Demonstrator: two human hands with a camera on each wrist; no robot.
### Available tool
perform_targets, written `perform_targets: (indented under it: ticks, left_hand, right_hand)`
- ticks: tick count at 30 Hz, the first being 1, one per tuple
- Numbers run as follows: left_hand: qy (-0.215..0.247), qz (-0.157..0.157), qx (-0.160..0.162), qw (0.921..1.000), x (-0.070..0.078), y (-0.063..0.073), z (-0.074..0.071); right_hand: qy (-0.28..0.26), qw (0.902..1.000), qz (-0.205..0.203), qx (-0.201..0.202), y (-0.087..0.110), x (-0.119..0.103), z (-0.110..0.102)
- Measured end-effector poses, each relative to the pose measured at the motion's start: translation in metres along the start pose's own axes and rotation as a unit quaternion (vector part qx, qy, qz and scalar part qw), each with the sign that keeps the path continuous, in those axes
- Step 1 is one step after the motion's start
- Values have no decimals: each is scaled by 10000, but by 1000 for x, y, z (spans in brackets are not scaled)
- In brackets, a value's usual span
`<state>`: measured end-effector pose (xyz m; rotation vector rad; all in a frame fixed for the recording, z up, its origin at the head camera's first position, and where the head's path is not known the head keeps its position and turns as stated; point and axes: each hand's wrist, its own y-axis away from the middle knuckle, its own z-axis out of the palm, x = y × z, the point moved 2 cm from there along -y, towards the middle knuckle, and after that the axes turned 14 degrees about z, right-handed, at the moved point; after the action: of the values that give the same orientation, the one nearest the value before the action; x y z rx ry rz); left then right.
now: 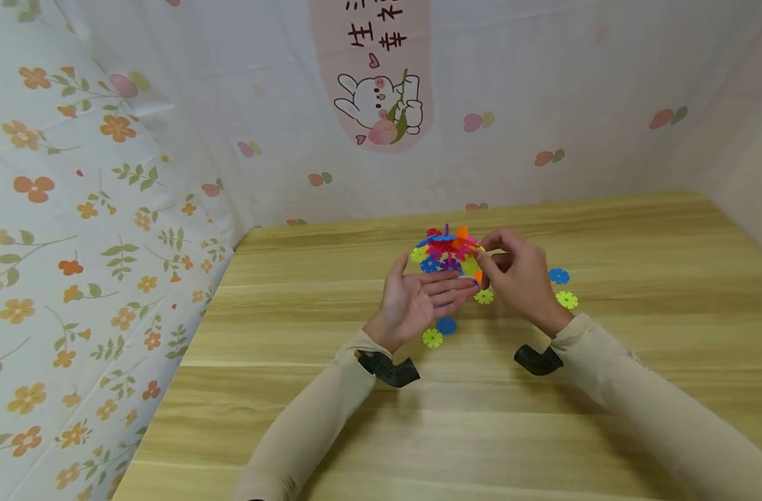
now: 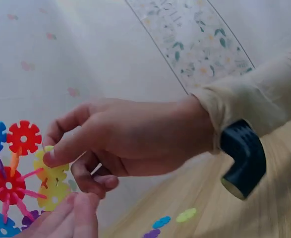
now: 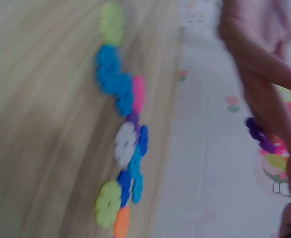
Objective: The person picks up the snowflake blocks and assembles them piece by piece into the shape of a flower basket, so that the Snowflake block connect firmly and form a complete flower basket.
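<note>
Small notched plastic discs make up a colourful assembly (image 1: 445,239), raised above the table around a red centre disc (image 2: 9,185) with pink discs radiating from it. My right hand (image 1: 521,275) pinches a yellow disc (image 2: 60,169) at the assembly's right side between thumb and index finger. The other right fingers are bent below. Palm up, my left hand (image 1: 412,303) has its fingers straight, reaching under and in front of the assembly toward the right fingertips. In the right wrist view, a purple disc (image 3: 259,135) shows beside the left fingers; much of the assembly is hidden there.
Loose discs lie on the wooden table (image 1: 293,313): a blue disc (image 1: 559,275) and yellow disc (image 1: 566,300) to the right, another blue disc (image 1: 446,325) and yellow disc (image 1: 433,338) below the left hand. A printed cloth (image 1: 230,125) hangs behind.
</note>
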<state>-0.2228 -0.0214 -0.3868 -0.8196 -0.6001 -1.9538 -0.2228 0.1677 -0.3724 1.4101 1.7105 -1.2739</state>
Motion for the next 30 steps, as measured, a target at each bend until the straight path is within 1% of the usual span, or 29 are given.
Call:
perform_targets:
  ticks: [2,4,7,9,11,14,16,18,20,22,24,25,27,30]
  left_hand:
    - [240,95,46,9997,1,-1,3]
    - [371,217,95,9990,2,-2,5]
    - [411,397,62,9983,2,-3,8]
    - [326,540,44,9980,2,-4,8]
    - [158,704,74,9974,2,-4,8]
    - [-207,902,139,9956,2,-1,7]
    - [-333,1011,135,9942,1,0,5]
    - [-410,1085,78,9932,0,1,3]
    - [-468,1173,141,9919,-1,2,-1]
    - [-538,1228,312,9905,-1,5,-7]
    - [-685,1240,544,9884,-1,8,-13]
    - [-748,1253,658,9871,-1,9,-16]
    - [-856,1297,887,9839,-2,11,-21]
    - [-959,1356,1186,9789,-4,11,-26]
  right_hand:
    - [135,9977,-645,143,5,0,0]
    - [282,9920,-1201,270,12,0,0]
    - [476,9821,-1774,419,19,2,-3]
    - [643,9768,-1993,446,22,3,-5]
    - [857,9722,-2143,387,23,4,-6]
    - [1257,9652,-2283,230,23,6,-6]
    - [1526,9609,-2306,123,24,7,-8]
    - [1749,9593,-2218,-25,24,8,-12]
    - [1952,9592,-2026,-265,23,11,-19]
    - [2239,9585,-1681,-540,19,16,-29]
    - [2604,9537,-1218,-886,14,25,-43]
    - [2813,9492,-947,-1049,11,30,-51]
    - [3292,9338,-395,-1346,7,42,-67]
    - [3877,9029,326,-1827,4,62,-87]
